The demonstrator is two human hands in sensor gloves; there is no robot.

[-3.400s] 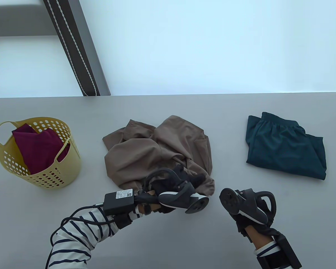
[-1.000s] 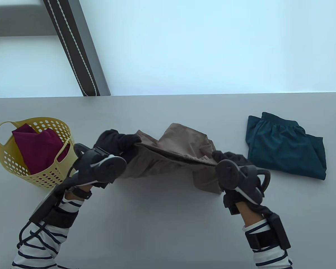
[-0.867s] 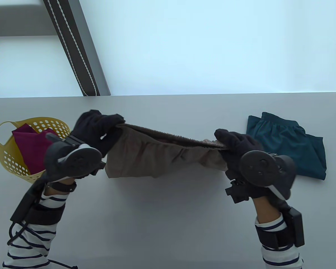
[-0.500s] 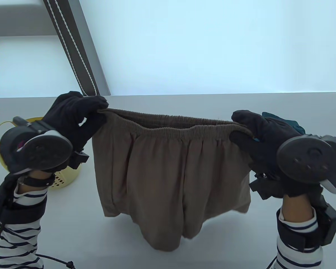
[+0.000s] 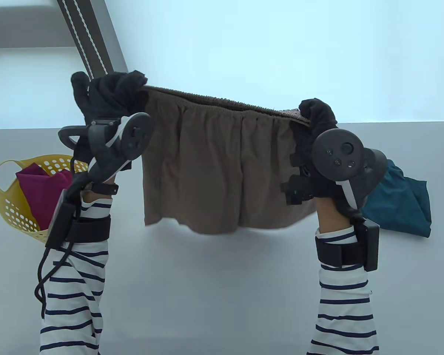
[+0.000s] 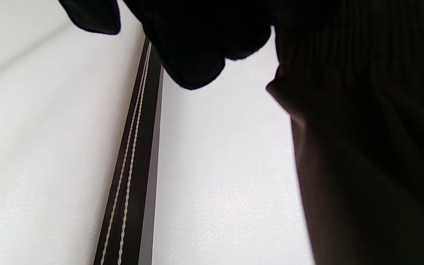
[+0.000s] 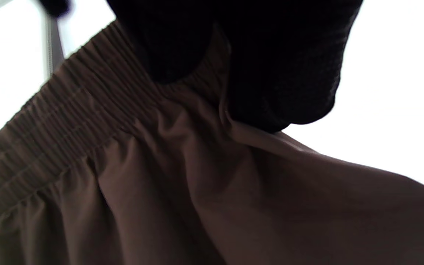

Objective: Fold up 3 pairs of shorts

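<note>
The brown shorts (image 5: 214, 166) hang spread in the air above the table, waistband on top. My left hand (image 5: 113, 92) grips the waistband's left end, and my right hand (image 5: 316, 111) grips its right end. The right wrist view shows my right hand (image 7: 234, 70) pinching the gathered brown waistband (image 7: 68, 121). In the left wrist view the left hand (image 6: 193, 40) is dark at the top, with the brown shorts (image 6: 374, 147) beside it. Folded teal shorts (image 5: 407, 207) lie on the table at the right, partly behind my right hand. Maroon shorts (image 5: 40, 192) sit in the yellow basket (image 5: 7, 207).
The grey table (image 5: 214, 281) runs across the table view, its far edge behind the hanging shorts. A dark post (image 5: 96, 40) with white cords stands behind the table at the left. The basket stands near the table's left edge.
Both hands took the crumpled brown shorts by the waistband, stretched it apart and lifted the shorts off the table. Over the last half second they rose higher and further from me.
</note>
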